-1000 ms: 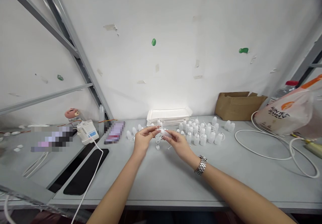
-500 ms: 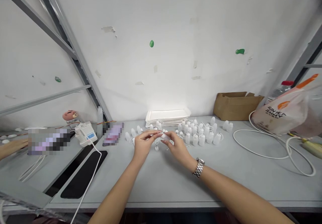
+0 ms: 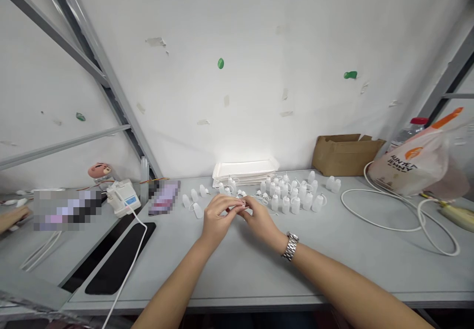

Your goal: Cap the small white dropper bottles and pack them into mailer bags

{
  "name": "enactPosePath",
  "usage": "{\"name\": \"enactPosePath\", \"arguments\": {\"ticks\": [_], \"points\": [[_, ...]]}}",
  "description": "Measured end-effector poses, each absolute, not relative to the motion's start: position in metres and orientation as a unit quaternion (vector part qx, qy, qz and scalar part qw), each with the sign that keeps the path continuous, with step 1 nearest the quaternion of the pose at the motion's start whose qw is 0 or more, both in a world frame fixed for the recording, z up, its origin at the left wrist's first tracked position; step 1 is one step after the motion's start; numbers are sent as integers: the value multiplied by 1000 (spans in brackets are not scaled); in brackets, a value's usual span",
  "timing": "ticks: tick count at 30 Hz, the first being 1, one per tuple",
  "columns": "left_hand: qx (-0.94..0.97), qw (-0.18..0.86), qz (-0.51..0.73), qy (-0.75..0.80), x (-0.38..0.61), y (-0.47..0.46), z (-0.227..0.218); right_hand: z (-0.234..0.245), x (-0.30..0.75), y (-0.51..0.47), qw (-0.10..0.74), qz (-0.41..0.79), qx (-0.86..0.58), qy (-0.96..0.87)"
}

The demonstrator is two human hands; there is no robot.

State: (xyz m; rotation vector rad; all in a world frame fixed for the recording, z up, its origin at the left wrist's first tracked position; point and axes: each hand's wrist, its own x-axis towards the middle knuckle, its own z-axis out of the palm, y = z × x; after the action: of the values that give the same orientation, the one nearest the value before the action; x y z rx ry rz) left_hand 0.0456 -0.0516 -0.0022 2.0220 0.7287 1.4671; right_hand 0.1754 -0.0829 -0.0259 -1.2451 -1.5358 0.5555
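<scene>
My left hand (image 3: pixel 219 216) and my right hand (image 3: pixel 262 221) meet above the middle of the grey table (image 3: pixel 255 274), fingertips pinched together. Between them is a small white plastic bottle, now almost wholly hidden by the fingers. Just left of my left hand lies a translucent bottle (image 3: pixel 197 210), with a few more standing behind it. To the right of my right hand stand several white bottles with looped cap straps (image 3: pixel 295 205). Small white caps (image 3: pixel 263 198) lie behind my fingers. My right wrist wears a metal watch (image 3: pixel 291 246).
A stack of white trays (image 3: pixel 244 167) lies against the wall. An open cardboard box (image 3: pixel 346 157), a plastic bag (image 3: pixel 411 166) and a coiled white cable (image 3: pixel 383 230) are at the right. A black phone-like slab (image 3: pixel 114 265) and a white adapter box (image 3: pixel 124 198) are at the left, beside another person's hand (image 3: pixel 15 218).
My hands have drawn closer together, and the bottle and its dangling cap, visible between them before, are now covered. The view has shifted slightly. The other person's hand has moved left.
</scene>
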Motion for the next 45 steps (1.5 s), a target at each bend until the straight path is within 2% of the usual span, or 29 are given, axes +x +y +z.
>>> {"name": "enactPosePath", "arguments": {"ticks": [5, 9, 14, 22, 28, 36, 40, 42, 45], "points": [[755, 273, 527, 278, 47, -48, -5, -29, 174, -82, 520, 255, -516, -631], [724, 334, 513, 317, 44, -39, -2, -27, 178, -80, 520, 273, -515, -624], [583, 375, 605, 392, 27, -15, 2, -12, 197, -57, 547, 173, -579, -580], [467, 381, 683, 411, 14, 2, -1, -17, 202, 2, 426, 96, -700, -565], [450, 377, 701, 405, 12, 4, 0, -40, 202, 17, 400, 74, -716, -568], [374, 344, 756, 412, -11, 19, 5, -27, 199, -3, 423, 38, -687, -590], [399, 262, 715, 512, -32, 35, -1, -8, 182, -30, 464, -39, -607, -644], [432, 216, 659, 577, -42, 41, -5, -4, 167, -40, 443, -59, -570, -690], [453, 201, 618, 610, -53, 46, -11, -10, 138, -43, 361, -46, -538, -760]]}}
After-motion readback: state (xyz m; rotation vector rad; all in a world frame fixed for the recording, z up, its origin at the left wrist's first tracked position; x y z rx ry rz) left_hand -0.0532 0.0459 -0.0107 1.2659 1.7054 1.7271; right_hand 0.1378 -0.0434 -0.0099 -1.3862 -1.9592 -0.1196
